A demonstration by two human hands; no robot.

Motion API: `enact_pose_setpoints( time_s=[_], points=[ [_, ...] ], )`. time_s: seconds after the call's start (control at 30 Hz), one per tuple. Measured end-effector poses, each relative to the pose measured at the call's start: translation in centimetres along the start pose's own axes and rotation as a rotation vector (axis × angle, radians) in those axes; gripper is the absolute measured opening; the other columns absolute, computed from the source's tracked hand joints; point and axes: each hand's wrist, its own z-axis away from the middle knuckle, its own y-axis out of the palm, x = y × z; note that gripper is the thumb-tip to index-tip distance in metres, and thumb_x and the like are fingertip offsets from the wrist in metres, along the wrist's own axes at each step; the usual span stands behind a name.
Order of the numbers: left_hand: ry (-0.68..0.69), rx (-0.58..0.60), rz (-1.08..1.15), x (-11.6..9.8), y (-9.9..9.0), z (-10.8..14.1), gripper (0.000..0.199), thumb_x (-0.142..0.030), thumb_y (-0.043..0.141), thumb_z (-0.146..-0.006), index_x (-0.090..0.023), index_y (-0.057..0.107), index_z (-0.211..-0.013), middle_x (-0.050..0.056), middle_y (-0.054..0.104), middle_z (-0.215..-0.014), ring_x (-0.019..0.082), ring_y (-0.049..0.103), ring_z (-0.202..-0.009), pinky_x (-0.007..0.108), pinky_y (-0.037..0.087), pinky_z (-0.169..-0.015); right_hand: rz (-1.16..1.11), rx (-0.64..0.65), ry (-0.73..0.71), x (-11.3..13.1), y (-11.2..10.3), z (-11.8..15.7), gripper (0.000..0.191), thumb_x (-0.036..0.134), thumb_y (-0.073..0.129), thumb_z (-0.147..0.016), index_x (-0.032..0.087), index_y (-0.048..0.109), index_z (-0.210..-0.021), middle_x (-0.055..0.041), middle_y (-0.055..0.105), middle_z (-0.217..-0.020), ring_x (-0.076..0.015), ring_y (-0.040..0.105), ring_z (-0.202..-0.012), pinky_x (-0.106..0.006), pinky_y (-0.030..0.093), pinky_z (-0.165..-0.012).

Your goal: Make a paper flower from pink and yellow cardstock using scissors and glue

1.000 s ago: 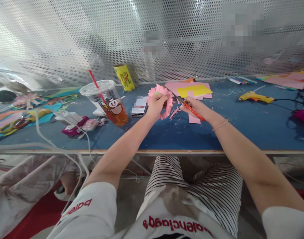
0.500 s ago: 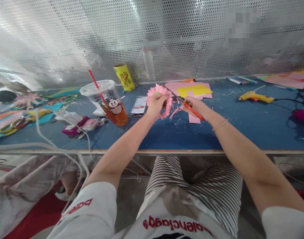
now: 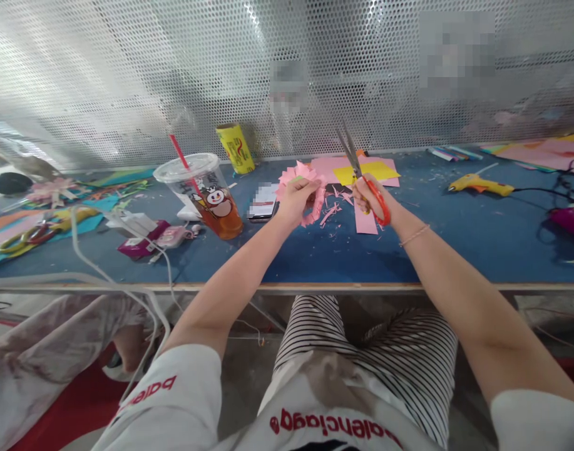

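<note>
A fringed pink paper ring (image 3: 317,212) is pinched in my left hand (image 3: 297,199), over the blue table (image 3: 315,266). My right hand (image 3: 372,195) is closed round the red handles of the scissors (image 3: 353,156). Their blades are slightly apart and point up and away, to the right of the ring and not touching it. Thin pink paper scraps (image 3: 331,212) lie between my hands. Behind and under my right hand are pink sheets (image 3: 325,164), a yellow sheet (image 3: 385,171) and a pink strip (image 3: 365,223).
A phone (image 3: 263,203), a drink cup with a red straw (image 3: 218,200) and a yellow roll (image 3: 236,149) stand or lie to the left. A yellow glue gun (image 3: 481,185) lies right. Another person's legs (image 3: 56,351) show at lower left.
The scissors have moved off the pink ring; their blades have swung from pointing left to pointing up and have opened slightly. My left hand has hardly moved.
</note>
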Motion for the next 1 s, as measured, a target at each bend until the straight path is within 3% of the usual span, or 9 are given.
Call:
enact_pose_setpoints(
  time_s=[0.1,0.23,0.4,0.53,0.7,0.83,1.0],
  points=[
    [-0.044,0.041,-0.019,0.0,0.1,0.2,0.025,-0.027,0.069,-0.075,-0.016,0.050,-0.065,-0.002,0.058,-0.055,0.008,0.057,-0.047,0.019,0.043,-0.045,-0.129,-0.045,0.039,0.2,0.0,0.0,0.053,0.076,0.047,-0.075,0.023,0.037,-0.072,0.0050,0.037,-0.056,-0.0072,0.032,-0.042,-0.023,0.028,-0.038],
    [-0.095,0.177,-0.057,-0.1,0.2,0.6,0.022,-0.030,0.067,-0.078,-0.015,0.052,-0.071,0.000,0.062,-0.061,0.010,0.059,-0.053,0.023,0.048,-0.051,-0.162,-0.089,0.074,0.0,0.0,-0.4,0.045,0.063,0.058,-0.076,0.022,0.041,-0.068,0.0041,0.039,-0.052,-0.0082,0.038,-0.043,-0.023,0.030,-0.037],
    [0.030,0.191,-0.322,0.2,0.1,0.6,0.022,-0.030,0.063,-0.080,-0.014,0.055,-0.066,0.001,0.060,-0.057,0.008,0.054,-0.051,0.022,0.044,-0.052,-0.191,-0.187,0.085,-0.3,0.5,-0.7,0.035,0.044,0.072,-0.067,0.021,0.046,-0.073,-0.0014,0.055,-0.068,-0.0118,0.053,-0.057,-0.023,0.038,-0.041],
    [0.104,0.211,-0.671,0.3,-0.1,0.6,0.023,-0.027,0.059,-0.079,-0.015,0.055,-0.060,-0.002,0.053,-0.048,0.006,0.043,-0.042,0.022,0.031,-0.044,-0.108,-0.128,0.024,-0.3,0.8,-0.5,0.035,0.043,0.074,-0.066,0.021,0.048,-0.074,-0.0015,0.055,-0.064,-0.0151,0.056,-0.059,-0.025,0.038,-0.042],
    [0.150,0.341,-0.945,0.6,-0.2,0.4,0.015,-0.021,0.057,-0.074,-0.014,0.058,-0.061,-0.002,0.052,-0.050,0.007,0.044,-0.046,0.023,0.030,-0.048,0.014,-0.061,-0.019,-0.3,0.4,-0.4,0.038,0.048,0.072,-0.068,0.021,0.049,-0.079,0.0002,0.056,-0.065,-0.0113,0.050,-0.050,-0.025,0.037,-0.040],
    [0.142,0.432,-1.025,1.0,-0.4,0.4,0.013,-0.021,0.053,-0.075,-0.014,0.061,-0.067,-0.002,0.052,-0.052,0.008,0.043,-0.047,0.023,0.030,-0.049,0.066,-0.017,0.023,-0.2,0.3,-0.4,0.041,0.050,0.073,-0.067,0.021,0.047,-0.082,0.0024,0.053,-0.063,-0.0094,0.047,-0.046,-0.025,0.037,-0.040],
    [0.174,0.450,-0.991,1.1,-0.2,0.7,0.006,-0.020,0.057,-0.074,-0.015,0.058,-0.071,-0.002,0.054,-0.059,0.008,0.045,-0.051,0.023,0.030,-0.051,0.091,-0.016,0.074,0.1,1.0,-0.3,0.045,0.042,0.079,-0.062,0.020,0.045,-0.082,0.0022,0.053,-0.066,-0.0084,0.047,-0.046,-0.025,0.038,-0.040]
  ],
)
